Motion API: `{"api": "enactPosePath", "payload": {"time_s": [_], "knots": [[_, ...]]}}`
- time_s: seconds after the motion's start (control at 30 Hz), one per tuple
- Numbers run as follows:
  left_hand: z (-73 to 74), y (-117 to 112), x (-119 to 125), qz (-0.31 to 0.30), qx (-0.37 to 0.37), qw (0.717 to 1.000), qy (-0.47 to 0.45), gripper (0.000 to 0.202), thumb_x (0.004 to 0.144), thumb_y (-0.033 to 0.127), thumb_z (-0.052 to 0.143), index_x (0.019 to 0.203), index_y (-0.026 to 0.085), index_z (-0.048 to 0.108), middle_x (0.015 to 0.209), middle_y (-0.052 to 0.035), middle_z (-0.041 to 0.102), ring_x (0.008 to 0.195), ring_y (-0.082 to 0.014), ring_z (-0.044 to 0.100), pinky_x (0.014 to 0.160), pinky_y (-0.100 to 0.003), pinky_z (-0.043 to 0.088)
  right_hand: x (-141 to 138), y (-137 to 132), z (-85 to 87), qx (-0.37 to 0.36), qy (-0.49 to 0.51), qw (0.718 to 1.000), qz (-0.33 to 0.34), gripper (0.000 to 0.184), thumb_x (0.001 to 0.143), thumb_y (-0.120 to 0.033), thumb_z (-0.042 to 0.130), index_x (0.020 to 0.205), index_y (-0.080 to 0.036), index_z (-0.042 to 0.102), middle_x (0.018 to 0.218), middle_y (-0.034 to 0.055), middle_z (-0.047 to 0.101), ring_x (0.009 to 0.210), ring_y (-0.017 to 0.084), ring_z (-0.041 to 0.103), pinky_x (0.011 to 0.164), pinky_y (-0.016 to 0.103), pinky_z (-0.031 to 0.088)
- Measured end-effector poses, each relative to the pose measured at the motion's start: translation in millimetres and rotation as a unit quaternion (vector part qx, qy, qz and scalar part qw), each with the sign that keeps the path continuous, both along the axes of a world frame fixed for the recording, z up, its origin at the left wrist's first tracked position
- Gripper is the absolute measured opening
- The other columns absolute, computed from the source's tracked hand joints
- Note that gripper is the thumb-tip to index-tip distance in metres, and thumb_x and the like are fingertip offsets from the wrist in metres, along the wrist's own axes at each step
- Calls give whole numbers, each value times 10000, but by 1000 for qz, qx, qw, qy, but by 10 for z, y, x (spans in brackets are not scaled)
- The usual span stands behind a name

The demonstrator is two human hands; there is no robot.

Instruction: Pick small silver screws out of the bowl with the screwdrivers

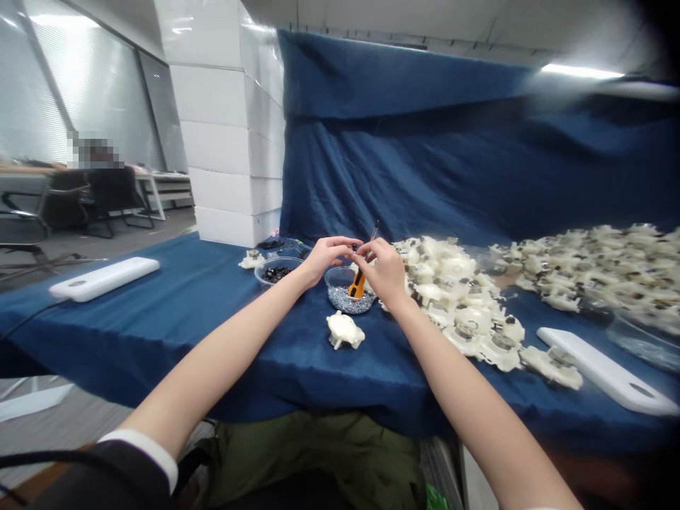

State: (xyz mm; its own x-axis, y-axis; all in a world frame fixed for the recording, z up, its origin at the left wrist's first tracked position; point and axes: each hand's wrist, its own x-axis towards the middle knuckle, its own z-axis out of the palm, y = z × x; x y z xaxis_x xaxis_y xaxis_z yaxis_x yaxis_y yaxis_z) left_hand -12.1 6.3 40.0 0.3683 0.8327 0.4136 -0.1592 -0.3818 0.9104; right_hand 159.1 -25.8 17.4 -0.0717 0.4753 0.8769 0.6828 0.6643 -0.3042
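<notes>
L hand [329, 256] & R hand [383, 269] in narrow pinch, fingertips meeting on tiny dark part [354, 248], held above clear round plastic bowl [328, 278] of grey granules [348, 300]. Part looks light, hard, slippery: grip by edges only. Orange-handled tool [357, 285] leans in bowl.

Matt cloth [159, 340], white parts [451, 297] — likely glossy plastic

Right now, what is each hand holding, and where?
The left hand and right hand pinch a small dark piece, too small to tell where. The right also seems to grip an orange-handled screwdriver by the handle.
</notes>
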Motion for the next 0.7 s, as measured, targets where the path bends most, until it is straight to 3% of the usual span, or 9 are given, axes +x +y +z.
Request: {"api": "enactPosePath", "payload": {"time_s": [0.7], "knots": [[-36, 41, -35, -11, 10, 1000, -11, 350, 722, 277, 804, 1063, 196, 811, 945, -67, 763, 871, -168, 683, 737, -260, 491, -9, -11, 21, -9, -8, 1000, -9, 127, 934, -335, 661, 873, -228, 692, 907, 18, 675, 750, 168, 645, 727, 310, 467]]}}
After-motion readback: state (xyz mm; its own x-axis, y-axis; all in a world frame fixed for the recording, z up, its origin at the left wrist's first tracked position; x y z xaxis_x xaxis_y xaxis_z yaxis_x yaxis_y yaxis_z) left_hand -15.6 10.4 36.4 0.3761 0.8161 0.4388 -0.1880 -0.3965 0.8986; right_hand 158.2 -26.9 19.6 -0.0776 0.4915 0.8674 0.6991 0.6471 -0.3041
